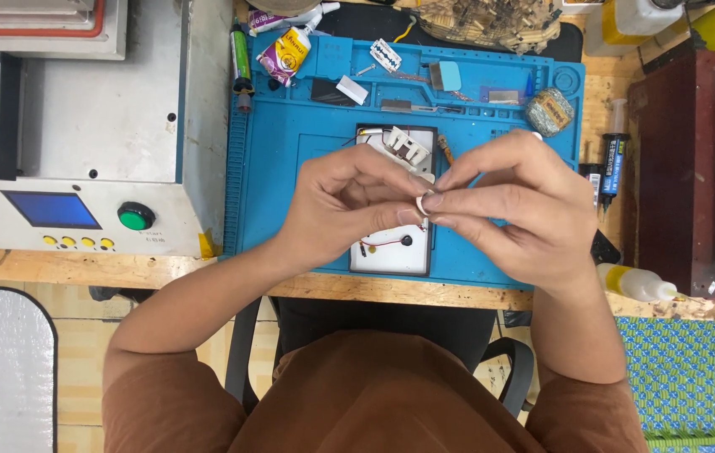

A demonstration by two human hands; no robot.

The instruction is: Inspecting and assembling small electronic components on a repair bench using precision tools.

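A small white strip [420, 204] is in the middle of the view, pinched between the fingers [408, 216] of both hands. The left hand [341, 205] and the right hand [521, 210] meet there, fingers closed on it. Just under them lies an opened device [391, 247] with a red wire, on a blue mat [290, 143]. At 9 o'clock stands a grey machine [97, 126] with a green button [135, 216]. At 4 o'clock, a white bottle [634, 283] lies on the table [80, 268].
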